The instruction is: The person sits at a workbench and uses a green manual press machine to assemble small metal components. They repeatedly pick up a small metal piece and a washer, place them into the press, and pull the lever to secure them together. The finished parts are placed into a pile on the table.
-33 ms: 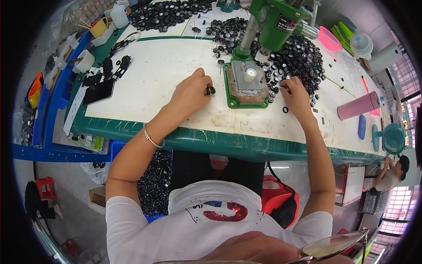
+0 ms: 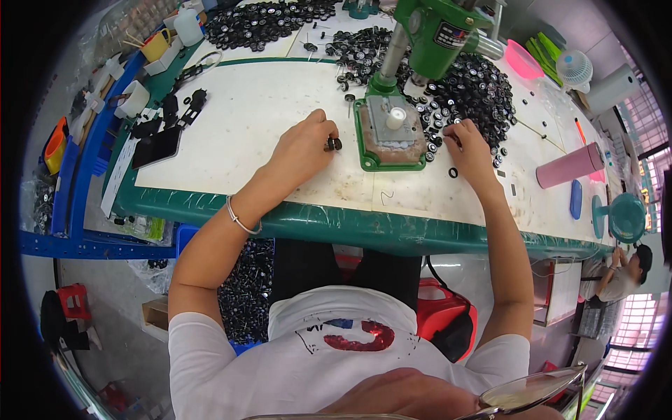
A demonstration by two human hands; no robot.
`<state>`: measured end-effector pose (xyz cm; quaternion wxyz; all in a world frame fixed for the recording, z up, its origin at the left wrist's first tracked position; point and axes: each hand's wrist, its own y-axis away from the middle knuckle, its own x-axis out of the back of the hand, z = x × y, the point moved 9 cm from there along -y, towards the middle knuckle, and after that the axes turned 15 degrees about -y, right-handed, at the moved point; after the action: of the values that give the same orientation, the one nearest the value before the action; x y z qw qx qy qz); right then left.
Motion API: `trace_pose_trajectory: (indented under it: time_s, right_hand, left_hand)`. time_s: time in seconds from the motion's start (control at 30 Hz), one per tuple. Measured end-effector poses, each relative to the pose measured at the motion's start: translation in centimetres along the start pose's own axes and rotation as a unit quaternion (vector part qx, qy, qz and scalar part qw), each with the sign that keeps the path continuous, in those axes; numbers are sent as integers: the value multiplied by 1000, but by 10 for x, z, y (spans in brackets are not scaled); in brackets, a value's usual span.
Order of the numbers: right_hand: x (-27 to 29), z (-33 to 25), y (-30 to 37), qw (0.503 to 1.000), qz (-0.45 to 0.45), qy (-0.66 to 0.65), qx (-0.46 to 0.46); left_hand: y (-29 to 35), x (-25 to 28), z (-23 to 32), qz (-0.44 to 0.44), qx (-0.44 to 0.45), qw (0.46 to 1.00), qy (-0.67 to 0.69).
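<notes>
My left hand (image 2: 309, 143) is closed beside the press base, its fingers pinched round a small black wheel (image 2: 335, 144). To the right of the base, my right hand (image 2: 467, 148) rests by the near edge of a heap of black wheels (image 2: 483, 94) with pale metal centres. Its fingers are bent together at the edge of the heap; what they hold, if anything, is hidden. Between both hands stands a green bench press (image 2: 435, 45). A white round holder (image 2: 396, 117) sits upright on its grey metal plate (image 2: 381, 110). A loose black ring (image 2: 453, 172) lies below my right hand.
Another heap of black wheels (image 2: 269, 24) lies at the far left. A phone (image 2: 157, 147) and black parts lie on the left. A pink tumbler (image 2: 570, 166), blue case (image 2: 575, 201) and small fan (image 2: 625, 217) are on the right. A blue bin (image 2: 245, 297) of parts stands below the table.
</notes>
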<state>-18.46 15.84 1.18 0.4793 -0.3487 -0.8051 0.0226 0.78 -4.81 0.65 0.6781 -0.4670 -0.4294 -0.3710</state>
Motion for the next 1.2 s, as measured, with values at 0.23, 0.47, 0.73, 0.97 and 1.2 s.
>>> trace_pose_trajectory:
  time_s: [0.23,0.47,0.73,0.97,1.2]
  right_hand:
    - [3,-9,-1,998,-56,25,18]
    - [13,-18,-10,999,6,24,47]
    - [-31,-53,-42,913,-43,-390,-116]
    - [-47,-57,-46,926,-24,-366,-87]
    - [-53,-47,-40,890,-20,-434,-138]
  left_hand:
    - [5,1,-12,22,34,993,108]
    - [-22,7,-27,96,107,915,377]
    - [-48,-37,-4,-59,184,850,489]
    - [-32,-23,-28,-31,213,864,456]
    - [-40,-30,-6,-73,155,859,483]
